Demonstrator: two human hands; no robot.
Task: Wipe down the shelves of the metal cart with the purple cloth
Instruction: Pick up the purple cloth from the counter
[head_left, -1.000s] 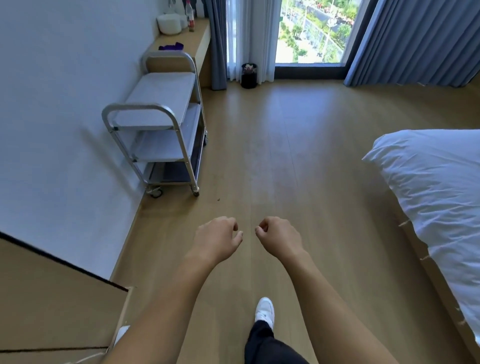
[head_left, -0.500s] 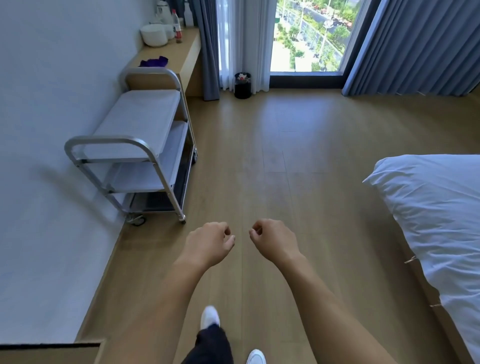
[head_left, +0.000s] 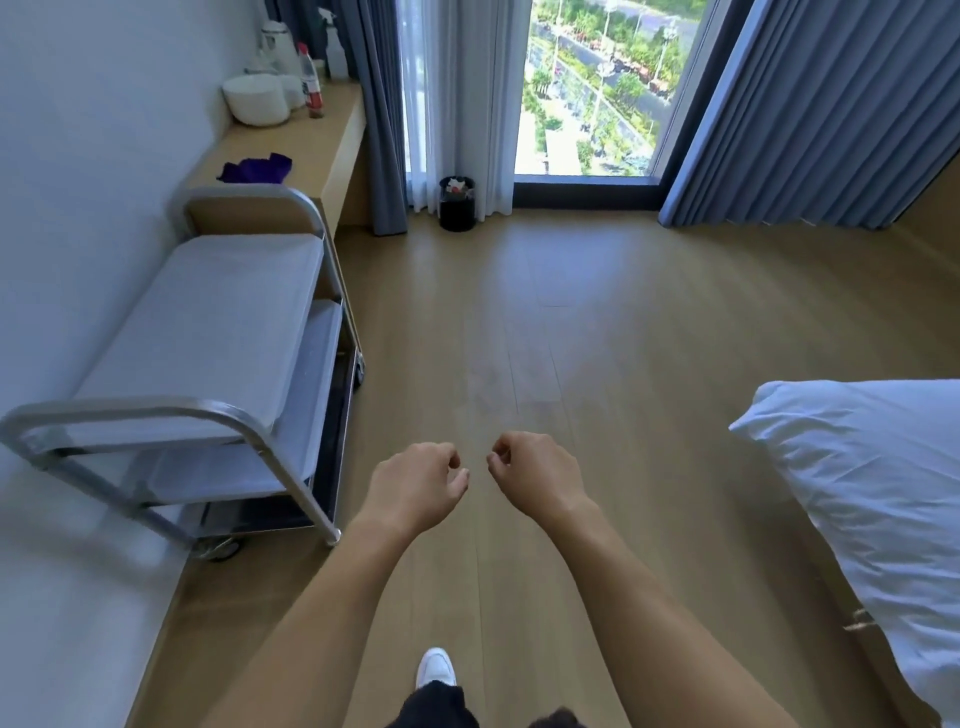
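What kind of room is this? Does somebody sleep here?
Most likely a hotel bedroom. There is a bed with white bedding, a tall window with long curtains looking down on a street, and a metal cart by the wall.

The cart (head_left: 208, 322) hides its lowest shelf from you under the upper two; the right edge crops the bed (head_left: 872, 493).

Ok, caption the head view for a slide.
Empty left hand and right hand; purple cloth on counter beyond metal cart.
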